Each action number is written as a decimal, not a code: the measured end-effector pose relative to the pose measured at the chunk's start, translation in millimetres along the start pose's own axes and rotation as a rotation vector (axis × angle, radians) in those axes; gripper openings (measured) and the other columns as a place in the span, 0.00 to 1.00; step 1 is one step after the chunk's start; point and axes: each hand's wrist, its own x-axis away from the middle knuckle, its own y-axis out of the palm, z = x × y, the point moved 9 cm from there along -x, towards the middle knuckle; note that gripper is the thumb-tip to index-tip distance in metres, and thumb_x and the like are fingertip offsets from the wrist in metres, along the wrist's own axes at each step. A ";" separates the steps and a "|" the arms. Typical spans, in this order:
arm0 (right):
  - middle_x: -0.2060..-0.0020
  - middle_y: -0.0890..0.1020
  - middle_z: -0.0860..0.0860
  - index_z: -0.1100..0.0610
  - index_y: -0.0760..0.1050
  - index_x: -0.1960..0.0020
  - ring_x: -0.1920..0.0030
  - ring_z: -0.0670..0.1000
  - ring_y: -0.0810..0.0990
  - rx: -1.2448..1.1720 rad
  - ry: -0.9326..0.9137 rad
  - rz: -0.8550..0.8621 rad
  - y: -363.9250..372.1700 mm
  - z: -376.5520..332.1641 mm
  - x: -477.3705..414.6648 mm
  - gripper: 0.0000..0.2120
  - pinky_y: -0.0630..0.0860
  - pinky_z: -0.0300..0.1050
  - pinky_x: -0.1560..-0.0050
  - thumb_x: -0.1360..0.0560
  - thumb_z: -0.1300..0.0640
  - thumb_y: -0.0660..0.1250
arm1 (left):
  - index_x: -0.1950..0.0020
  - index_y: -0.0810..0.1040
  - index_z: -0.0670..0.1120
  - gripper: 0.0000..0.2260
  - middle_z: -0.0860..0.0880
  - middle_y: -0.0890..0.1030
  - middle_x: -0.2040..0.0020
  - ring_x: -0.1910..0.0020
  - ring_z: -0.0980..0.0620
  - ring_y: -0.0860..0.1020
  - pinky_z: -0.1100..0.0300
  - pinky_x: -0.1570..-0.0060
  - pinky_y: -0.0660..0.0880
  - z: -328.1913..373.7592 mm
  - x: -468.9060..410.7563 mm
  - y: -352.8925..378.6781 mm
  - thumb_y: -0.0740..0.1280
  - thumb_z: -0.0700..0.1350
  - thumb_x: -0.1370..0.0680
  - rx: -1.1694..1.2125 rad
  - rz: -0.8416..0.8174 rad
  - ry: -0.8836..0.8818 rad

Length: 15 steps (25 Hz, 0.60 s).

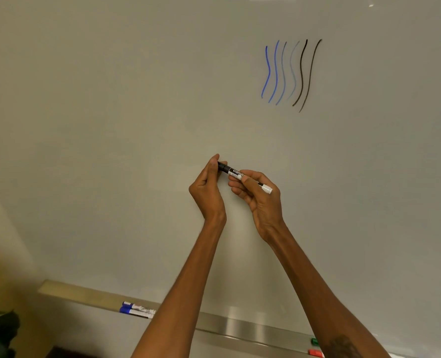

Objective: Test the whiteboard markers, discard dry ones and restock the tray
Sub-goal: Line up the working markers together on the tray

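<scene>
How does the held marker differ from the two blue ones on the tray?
The held marker is black-capped, the blue markers blue-capped. Left hand and right hand grip the held marker; the blue markers lie loose on the tray. All show white on the barrel.

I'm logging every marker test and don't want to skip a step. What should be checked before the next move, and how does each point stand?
1. Black marker held securely: ok, the right hand grips its barrel.
2. Cap end under control: ok, the left hand pinches the black end.
3. Tip exposed for writing: cannot tell, fingers cover it.
4. Space for a stroke: ok, the whiteboard is bare left of the six test lines.
5. Room in the tray: ok, a bare stretch lies right of the two blue markers.
6. Marker dry or good: cannot tell.
</scene>
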 end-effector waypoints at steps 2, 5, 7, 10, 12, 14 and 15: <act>0.47 0.84 0.63 0.68 0.76 0.40 0.47 0.63 0.84 -0.023 0.019 0.004 2.3 7.2 1.9 0.12 0.82 0.49 0.46 0.22 0.64 0.66 | 0.42 0.83 0.40 0.12 0.42 0.86 0.51 0.49 0.47 0.84 0.53 0.41 0.79 -2.6 0.4 -7.0 0.66 0.45 0.19 -0.001 0.018 -0.005; 0.48 0.84 0.63 0.68 0.77 0.41 0.47 0.63 0.84 -0.048 0.043 0.000 7.1 21.4 4.0 0.11 0.82 0.50 0.45 0.22 0.64 0.66 | 0.43 0.83 0.39 0.12 0.41 0.85 0.53 0.51 0.47 0.84 0.55 0.43 0.80 -7.2 0.7 -18.2 0.65 0.44 0.18 -0.029 0.026 -0.006; 0.48 0.84 0.63 0.67 0.78 0.43 0.47 0.63 0.84 -0.072 0.064 0.000 10.7 32.6 5.8 0.10 0.82 0.50 0.45 0.22 0.64 0.66 | 0.43 0.83 0.39 0.12 0.41 0.85 0.54 0.51 0.47 0.84 0.54 0.43 0.80 -9.6 0.5 -27.0 0.65 0.44 0.18 -0.049 0.030 -0.004; 0.47 0.84 0.62 0.65 0.78 0.42 0.47 0.63 0.84 -0.114 0.114 -0.005 17.0 53.9 8.3 0.10 0.82 0.49 0.46 0.21 0.64 0.66 | 0.43 0.84 0.42 0.11 0.43 0.85 0.54 0.51 0.47 0.84 0.55 0.44 0.80 -9.0 -6.3 -43.9 0.64 0.45 0.18 -0.101 0.013 0.019; 0.46 0.84 0.62 0.64 0.77 0.39 0.48 0.61 0.84 -0.092 0.154 -0.034 24.5 69.8 11.1 0.12 0.81 0.49 0.46 0.21 0.62 0.65 | 0.42 0.84 0.43 0.11 0.44 0.85 0.54 0.51 0.46 0.83 0.54 0.44 0.80 -7.1 -11.2 -57.5 0.64 0.45 0.18 -0.138 -0.008 0.048; 0.48 0.84 0.60 0.62 0.78 0.39 0.51 0.57 0.84 -0.039 0.190 -0.048 30.1 92.0 17.3 0.13 0.81 0.47 0.47 0.21 0.59 0.66 | 0.43 0.83 0.42 0.11 0.43 0.85 0.54 0.51 0.47 0.83 0.54 0.45 0.80 -7.1 -16.1 -79.0 0.64 0.45 0.18 -0.165 0.015 0.062; 0.50 0.84 0.60 0.61 0.79 0.40 0.53 0.56 0.83 -0.023 0.208 -0.037 30.0 104.2 21.0 0.12 0.80 0.46 0.48 0.22 0.58 0.67 | 0.43 0.83 0.42 0.11 0.43 0.85 0.54 0.52 0.47 0.83 0.54 0.45 0.80 -8.8 -18.3 -92.4 0.65 0.45 0.18 -0.170 0.045 0.062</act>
